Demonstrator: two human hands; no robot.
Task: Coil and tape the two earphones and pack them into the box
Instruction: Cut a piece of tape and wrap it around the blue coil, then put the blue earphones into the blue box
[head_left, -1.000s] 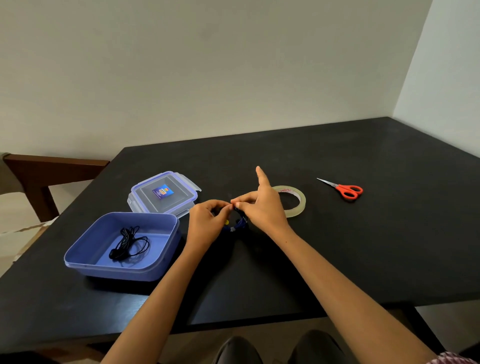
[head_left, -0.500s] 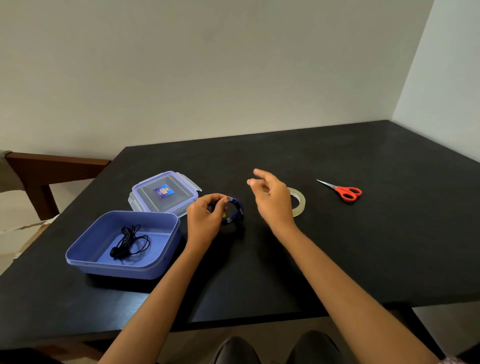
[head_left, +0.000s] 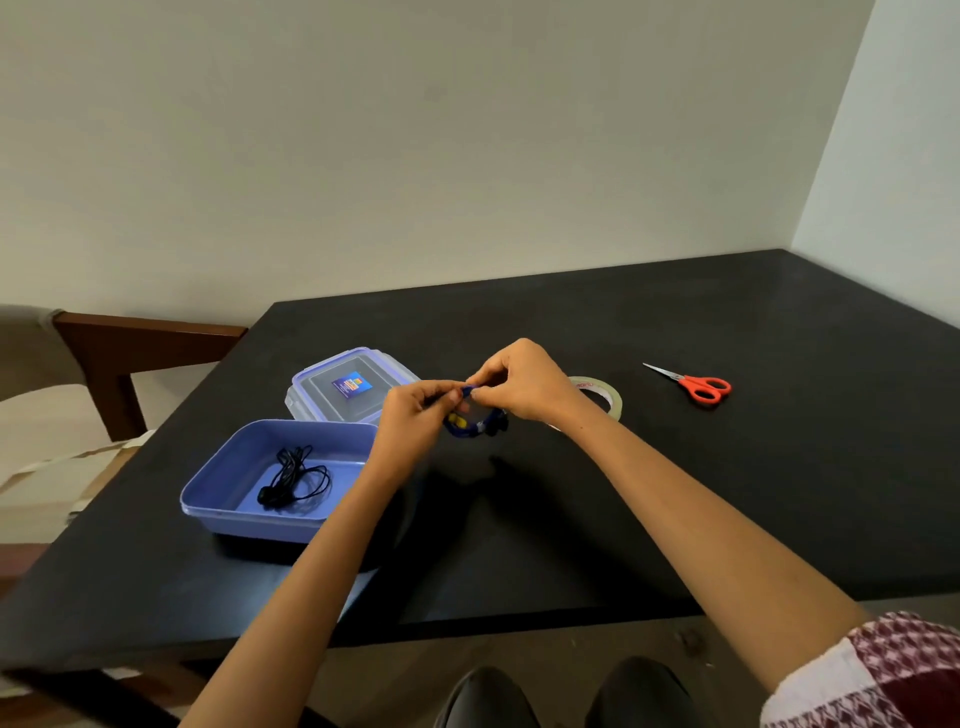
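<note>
- Head view: half a second ago the right hand (head_left: 524, 384) was raised, apart from the coil. It has now come back to meet the left hand (head_left: 415, 415), and their fingertips nearly touch.
- Both grips are narrow, with thumb and forefinger pinching the top of the blue earphone (head_left: 475, 423). Whether a strip of tape sits between them is too small to tell.
- The blue coil hangs below the fingers over the middle of the table (head_left: 675, 493). It appears to be lifted clear, with a faint shadow beneath it.
- I'd judge the cord light, limp and a little springy, so the loops will likely open if let go. The best hold is across the bundled strands, not at the buds or plug.
- The black earphone (head_left: 293, 478) already lies coiled inside the box (head_left: 208, 499), near the table's left edge. The lid (head_left: 322, 395) lies flat just behind the box.
- The tape roll (head_left: 610, 397) lies flat just beyond the right wrist. The scissors (head_left: 701, 387) are well apart, toward the right edge.
- The tabletop is dark and matt, so thin dark cord would be hard to see on it.
- Pale walls meet behind the far right corner, and a wooden chair (head_left: 145, 338) stands beyond the left edge.
</note>
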